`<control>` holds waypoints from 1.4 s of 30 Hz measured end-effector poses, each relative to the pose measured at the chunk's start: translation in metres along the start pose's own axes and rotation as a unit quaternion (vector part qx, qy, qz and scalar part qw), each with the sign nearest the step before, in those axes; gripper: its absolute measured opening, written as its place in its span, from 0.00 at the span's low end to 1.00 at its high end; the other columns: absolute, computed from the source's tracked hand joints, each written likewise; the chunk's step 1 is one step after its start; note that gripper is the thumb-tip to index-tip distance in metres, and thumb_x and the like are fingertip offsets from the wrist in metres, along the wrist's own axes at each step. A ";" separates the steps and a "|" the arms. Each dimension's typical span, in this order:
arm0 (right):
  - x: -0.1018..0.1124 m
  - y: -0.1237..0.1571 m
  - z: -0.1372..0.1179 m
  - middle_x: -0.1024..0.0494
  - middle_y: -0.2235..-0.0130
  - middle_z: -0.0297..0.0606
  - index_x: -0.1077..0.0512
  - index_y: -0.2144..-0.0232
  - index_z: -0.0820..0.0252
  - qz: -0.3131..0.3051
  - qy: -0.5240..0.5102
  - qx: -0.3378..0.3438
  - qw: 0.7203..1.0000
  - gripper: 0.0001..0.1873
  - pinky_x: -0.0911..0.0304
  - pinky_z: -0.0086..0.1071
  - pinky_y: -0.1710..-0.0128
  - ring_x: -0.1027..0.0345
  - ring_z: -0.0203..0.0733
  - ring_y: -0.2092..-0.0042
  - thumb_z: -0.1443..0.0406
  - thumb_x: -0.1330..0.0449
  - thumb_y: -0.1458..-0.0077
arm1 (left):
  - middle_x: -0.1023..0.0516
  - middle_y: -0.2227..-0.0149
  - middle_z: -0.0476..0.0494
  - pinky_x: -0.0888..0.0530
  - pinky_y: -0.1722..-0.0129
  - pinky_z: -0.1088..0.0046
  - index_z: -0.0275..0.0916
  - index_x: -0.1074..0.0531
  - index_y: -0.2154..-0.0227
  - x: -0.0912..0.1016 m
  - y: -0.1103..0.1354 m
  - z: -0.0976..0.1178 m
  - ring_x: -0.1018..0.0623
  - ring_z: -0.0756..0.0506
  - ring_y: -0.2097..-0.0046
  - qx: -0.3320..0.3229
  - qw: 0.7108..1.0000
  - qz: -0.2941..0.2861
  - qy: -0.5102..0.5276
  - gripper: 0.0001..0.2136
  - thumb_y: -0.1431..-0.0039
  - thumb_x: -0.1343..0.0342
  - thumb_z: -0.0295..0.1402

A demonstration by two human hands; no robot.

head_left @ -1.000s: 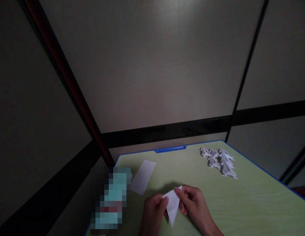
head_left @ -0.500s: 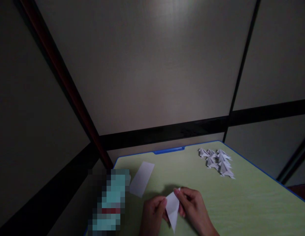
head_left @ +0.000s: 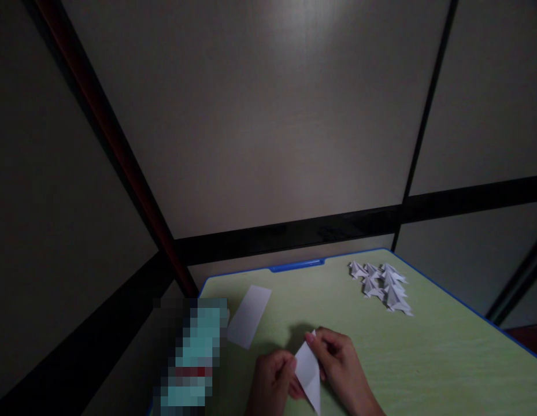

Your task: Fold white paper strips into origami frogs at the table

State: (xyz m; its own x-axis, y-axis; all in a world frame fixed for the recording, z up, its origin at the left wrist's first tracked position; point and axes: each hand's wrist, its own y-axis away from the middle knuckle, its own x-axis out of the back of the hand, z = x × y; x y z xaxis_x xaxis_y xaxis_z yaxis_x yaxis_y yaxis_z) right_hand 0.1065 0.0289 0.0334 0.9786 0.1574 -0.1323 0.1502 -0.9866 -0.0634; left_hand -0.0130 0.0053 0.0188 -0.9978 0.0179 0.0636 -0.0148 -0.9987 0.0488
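Both my hands hold a small folded piece of white paper (head_left: 308,372) just above the green table (head_left: 445,358) near its front edge. My left hand (head_left: 274,384) pinches the paper's left side with closed fingers. My right hand (head_left: 341,367) grips its upper right edge, fingertips curled at the top corner. The paper is a narrow pointed shape, tip down toward me.
A flat white paper strip (head_left: 250,315) lies on the table's left part. Several folded white paper pieces (head_left: 383,284) are clustered at the far right corner. A blurred teal object (head_left: 192,352) sits at the left edge. Dark wall panels rise behind the blue-rimmed table.
The folded paper has turned slightly in my hands, its lower tip swinging to the right. Both hands stayed in nearly the same place.
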 end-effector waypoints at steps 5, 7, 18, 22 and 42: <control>0.004 -0.005 0.004 0.46 0.89 0.25 0.41 0.90 0.63 -0.004 -0.071 -0.033 0.997 0.20 0.59 0.23 0.86 0.55 0.26 0.86 0.55 0.44 0.60 | 0.32 0.90 0.50 0.38 0.85 0.80 0.35 0.37 0.85 0.000 0.003 0.003 0.31 0.51 0.86 0.010 0.999 -0.032 0.023 0.14 0.57 0.51 0.42; 0.005 -0.006 0.006 0.45 0.89 0.25 0.41 0.89 0.64 -0.013 -0.092 -0.038 0.995 0.19 0.59 0.23 0.85 0.54 0.26 0.85 0.56 0.45 0.59 | 0.32 0.91 0.50 0.39 0.86 0.80 0.35 0.37 0.85 0.000 0.003 0.004 0.31 0.51 0.86 0.005 0.999 -0.030 0.028 0.14 0.57 0.50 0.42; -0.001 -0.002 0.008 0.41 0.87 0.29 0.40 0.87 0.65 -0.095 -0.018 -0.020 0.995 0.22 0.54 0.24 0.84 0.50 0.30 0.83 0.51 0.50 0.57 | 0.29 0.89 0.47 0.37 0.84 0.79 0.35 0.37 0.85 0.002 0.004 0.008 0.31 0.51 0.85 -0.029 0.999 0.005 0.015 0.14 0.56 0.51 0.41; -0.001 0.000 0.003 0.44 0.87 0.29 0.43 0.89 0.63 -0.076 0.046 -0.008 0.996 0.25 0.54 0.24 0.84 0.52 0.30 0.83 0.48 0.53 0.58 | 0.31 0.90 0.48 0.38 0.85 0.80 0.36 0.39 0.86 0.001 0.003 0.006 0.33 0.52 0.87 -0.010 1.000 -0.014 0.024 0.14 0.56 0.51 0.43; -0.007 0.005 0.000 0.46 0.88 0.29 0.38 0.92 0.65 -0.105 0.125 -0.004 0.987 0.26 0.58 0.25 0.84 0.55 0.30 0.84 0.52 0.53 0.54 | 0.39 0.93 0.54 0.43 0.88 0.80 0.37 0.41 0.88 0.003 0.004 0.012 0.40 0.55 0.89 -0.031 0.997 0.061 0.035 0.16 0.58 0.52 0.45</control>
State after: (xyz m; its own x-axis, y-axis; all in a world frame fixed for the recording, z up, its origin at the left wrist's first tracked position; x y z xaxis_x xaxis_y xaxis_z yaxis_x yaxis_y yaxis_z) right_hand 0.1006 0.0227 0.0339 0.9300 0.3432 0.1316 0.3526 -0.9341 -0.0561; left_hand -0.0153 0.0016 0.0311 -0.9944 -0.1056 -0.0040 0.1057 -0.9943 -0.0168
